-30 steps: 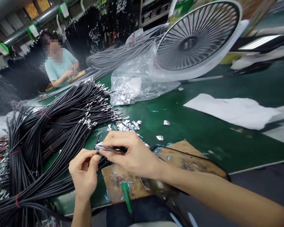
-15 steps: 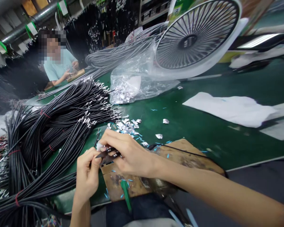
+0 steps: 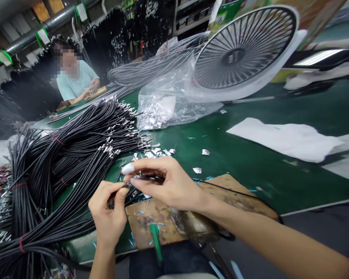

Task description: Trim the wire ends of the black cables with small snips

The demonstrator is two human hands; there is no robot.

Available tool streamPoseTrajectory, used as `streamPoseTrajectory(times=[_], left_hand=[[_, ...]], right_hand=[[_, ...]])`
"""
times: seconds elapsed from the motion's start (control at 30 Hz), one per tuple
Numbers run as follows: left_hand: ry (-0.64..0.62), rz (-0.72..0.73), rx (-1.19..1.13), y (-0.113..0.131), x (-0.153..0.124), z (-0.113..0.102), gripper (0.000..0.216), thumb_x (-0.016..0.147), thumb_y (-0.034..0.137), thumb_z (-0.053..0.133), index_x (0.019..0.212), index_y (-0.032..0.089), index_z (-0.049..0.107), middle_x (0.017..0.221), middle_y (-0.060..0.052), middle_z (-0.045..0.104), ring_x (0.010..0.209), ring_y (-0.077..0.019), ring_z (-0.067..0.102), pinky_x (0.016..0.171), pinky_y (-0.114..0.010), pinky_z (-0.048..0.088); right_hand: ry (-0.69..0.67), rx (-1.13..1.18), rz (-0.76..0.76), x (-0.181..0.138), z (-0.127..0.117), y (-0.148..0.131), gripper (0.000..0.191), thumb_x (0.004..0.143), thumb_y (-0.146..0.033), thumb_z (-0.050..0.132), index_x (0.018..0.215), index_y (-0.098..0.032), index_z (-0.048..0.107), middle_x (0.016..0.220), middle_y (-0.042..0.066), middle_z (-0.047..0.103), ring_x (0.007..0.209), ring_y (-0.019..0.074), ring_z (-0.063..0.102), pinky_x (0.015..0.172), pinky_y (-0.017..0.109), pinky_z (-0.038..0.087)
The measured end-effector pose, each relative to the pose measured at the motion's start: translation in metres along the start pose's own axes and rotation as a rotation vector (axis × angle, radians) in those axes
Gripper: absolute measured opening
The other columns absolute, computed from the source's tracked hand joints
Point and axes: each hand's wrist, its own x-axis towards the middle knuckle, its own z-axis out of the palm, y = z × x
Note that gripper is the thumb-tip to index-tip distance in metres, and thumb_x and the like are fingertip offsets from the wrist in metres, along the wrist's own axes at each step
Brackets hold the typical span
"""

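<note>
My left hand (image 3: pixel 108 215) pinches the end of a thin black cable just left of the wooden board (image 3: pixel 238 193). My right hand (image 3: pixel 165 184) is closed on the same black cable (image 3: pixel 221 186), which trails right over the board; a small silvery foil piece (image 3: pixel 128 169) sits at its fingertip. Both hands meet over the board's left end. A big pile of black cables (image 3: pixel 69 155) with metal-tipped ends lies to the left on the green table (image 3: pixel 250 155).
Loose foil bits (image 3: pixel 159 152) and blue wire scraps lie ahead of my hands. A clear plastic bag (image 3: pixel 168 104) of foil pieces, a white fan (image 3: pixel 244 50) and white sheets (image 3: pixel 287 137) lie beyond. Another person (image 3: pixel 74 79) works at the far left.
My hands rose slightly and drew a little apart; the left thumb and finger now pinch the cable tip lower down while the right fingers stretch forward with the foil piece.
</note>
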Motion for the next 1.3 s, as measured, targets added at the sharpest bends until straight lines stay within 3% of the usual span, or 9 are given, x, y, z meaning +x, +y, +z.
streamPoseTrajectory(times=[0.1, 0.2, 0.3, 0.5, 0.63, 0.7, 0.9, 1.2, 1.3], left_hand=[[0.095, 0.053, 0.045, 0.003, 0.0, 0.003, 0.01, 0.081, 0.014, 0.057, 0.081, 0.02, 0.066, 0.072, 0.0, 0.063, 0.064, -0.0113, 0.056, 0.055, -0.022, 0.044], [0.189, 0.085, 0.11, 0.004, 0.0, 0.004, 0.008, 0.079, 0.013, 0.06, 0.08, 0.019, 0.065, 0.071, 0.001, 0.061, 0.063, -0.0111, 0.056, 0.053, -0.021, 0.044], [0.207, 0.091, 0.142, 0.004, -0.001, 0.004, 0.007, 0.078, 0.012, 0.061, 0.078, 0.019, 0.064, 0.068, 0.001, 0.059, 0.06, -0.01, 0.054, 0.051, -0.02, 0.042], [0.278, 0.165, 0.195, 0.007, 0.001, 0.006, 0.01, 0.079, 0.007, 0.059, 0.08, 0.017, 0.061, 0.071, 0.0, 0.06, 0.064, -0.0101, 0.055, 0.054, -0.02, 0.043], [0.354, 0.19, 0.349, 0.012, 0.006, 0.007, 0.016, 0.076, 0.006, 0.062, 0.063, 0.016, 0.058, 0.058, 0.003, 0.053, 0.055, -0.0082, 0.05, 0.052, -0.019, 0.042], [0.341, 0.135, 0.336, 0.013, 0.007, 0.007, 0.02, 0.075, 0.005, 0.061, 0.059, 0.017, 0.057, 0.055, 0.004, 0.049, 0.052, -0.0074, 0.047, 0.05, -0.018, 0.041], [0.227, 0.055, 0.135, 0.005, 0.001, 0.005, 0.01, 0.078, 0.013, 0.061, 0.082, 0.021, 0.064, 0.071, 0.002, 0.062, 0.059, -0.009, 0.056, 0.053, -0.019, 0.044], [0.066, -0.008, 0.199, 0.003, -0.001, 0.001, 0.023, 0.085, 0.022, 0.052, 0.067, 0.019, 0.066, 0.054, 0.0, 0.056, 0.049, -0.0116, 0.05, 0.046, -0.022, 0.037], [0.079, -0.02, 0.198, 0.006, 0.001, 0.001, 0.025, 0.086, 0.024, 0.051, 0.067, 0.018, 0.067, 0.053, 0.0, 0.054, 0.049, -0.0115, 0.049, 0.046, -0.022, 0.036]], right_hand=[[0.061, -0.081, -0.088, 0.0, 0.0, 0.001, 0.015, 0.07, -0.012, 0.064, 0.083, -0.014, 0.071, 0.079, 0.005, 0.074, 0.071, 0.0152, 0.071, 0.065, 0.021, 0.058], [0.077, -0.09, -0.078, -0.001, 0.001, 0.004, 0.02, 0.07, -0.009, 0.061, 0.087, -0.013, 0.071, 0.082, 0.007, 0.074, 0.075, 0.0166, 0.071, 0.068, 0.022, 0.059], [0.069, -0.117, -0.09, -0.002, 0.002, 0.006, 0.023, 0.071, -0.008, 0.059, 0.089, -0.014, 0.071, 0.083, 0.006, 0.074, 0.075, 0.0163, 0.071, 0.068, 0.022, 0.058], [0.105, -0.384, -0.292, -0.004, 0.001, 0.005, 0.022, 0.075, -0.008, 0.056, 0.091, -0.014, 0.07, 0.075, 0.004, 0.073, 0.061, 0.012, 0.067, 0.058, 0.018, 0.054], [0.065, -0.324, -0.315, -0.005, 0.004, 0.007, 0.023, 0.072, -0.008, 0.059, 0.093, -0.013, 0.068, 0.074, 0.004, 0.073, 0.06, 0.0114, 0.067, 0.057, 0.018, 0.053], [0.063, -0.276, -0.31, -0.005, 0.006, 0.008, 0.025, 0.072, -0.007, 0.056, 0.093, -0.012, 0.068, 0.072, 0.003, 0.072, 0.059, 0.0113, 0.066, 0.055, 0.018, 0.052], [0.163, -0.328, -0.259, -0.005, 0.005, 0.008, 0.021, 0.074, -0.008, 0.057, 0.09, -0.016, 0.069, 0.069, 0.001, 0.071, 0.057, 0.0118, 0.065, 0.052, 0.019, 0.051], [0.138, -0.445, -0.483, -0.008, 0.008, 0.009, 0.025, 0.078, -0.004, 0.054, 0.091, -0.019, 0.07, 0.069, 0.001, 0.071, 0.057, 0.0119, 0.064, 0.055, 0.021, 0.052], [0.11, -0.364, -0.365, -0.007, 0.008, 0.01, 0.022, 0.076, -0.009, 0.056, 0.091, -0.017, 0.07, 0.067, 0.001, 0.07, 0.055, 0.0118, 0.063, 0.054, 0.021, 0.052]])
